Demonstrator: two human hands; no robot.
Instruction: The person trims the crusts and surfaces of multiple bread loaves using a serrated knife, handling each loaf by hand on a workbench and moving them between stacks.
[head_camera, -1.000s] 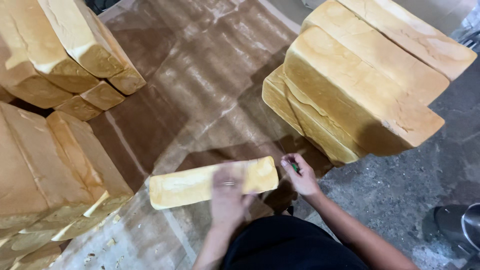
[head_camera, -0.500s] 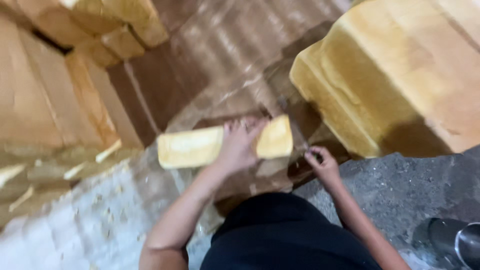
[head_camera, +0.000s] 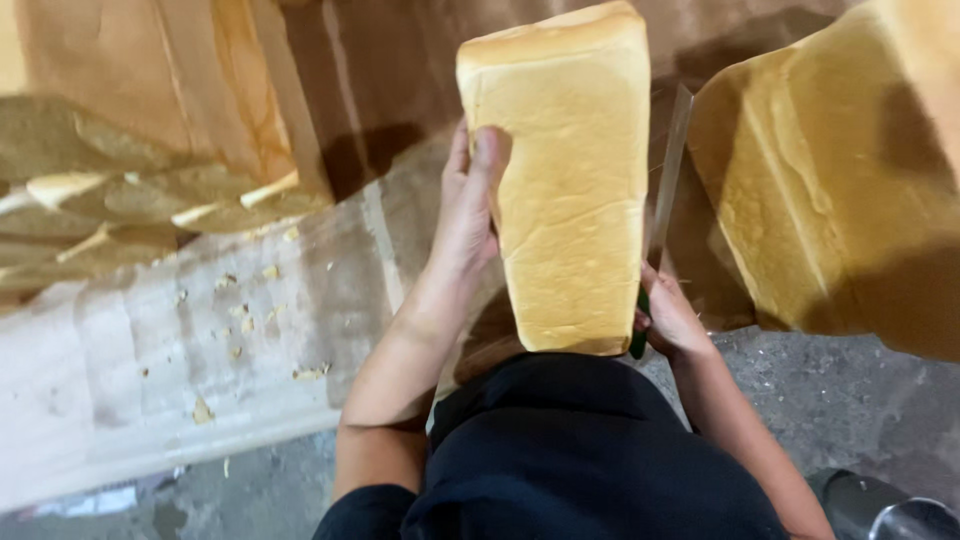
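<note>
Closest to the camera, the person's dark clothing (head_camera: 590, 450) fills the bottom of the view, with a metal container (head_camera: 880, 510) peeking in at the lower right, below the right wrist. Just above that, the right hand (head_camera: 672, 318) is curled shut around the green handle of a long knife (head_camera: 662, 215), whose blade runs up and away along the right face of the loaf, touching or just beside it; which one I cannot tell. Between the two hands stands the long white bread loaf (head_camera: 565, 180), turned lengthwise away from the person, its near end just above the dark clothing. The left hand (head_camera: 468, 215) is clamped on the loaf's left side, thumb laid up against the crust, fingers wrapped behind and out of sight. Under and beyond the left forearm lies the tabletop (head_camera: 160, 330), covered in pale and brown paper, scattered with bread crumbs (head_camera: 240, 320) well to the left of the left hand. Farther out, left of the left hand, a pile of trimmed crust slabs and loaves (head_camera: 140, 150) is stacked. To the right of the knife hand, another big loaf stack (head_camera: 830, 190) looms, near the blade.
</note>
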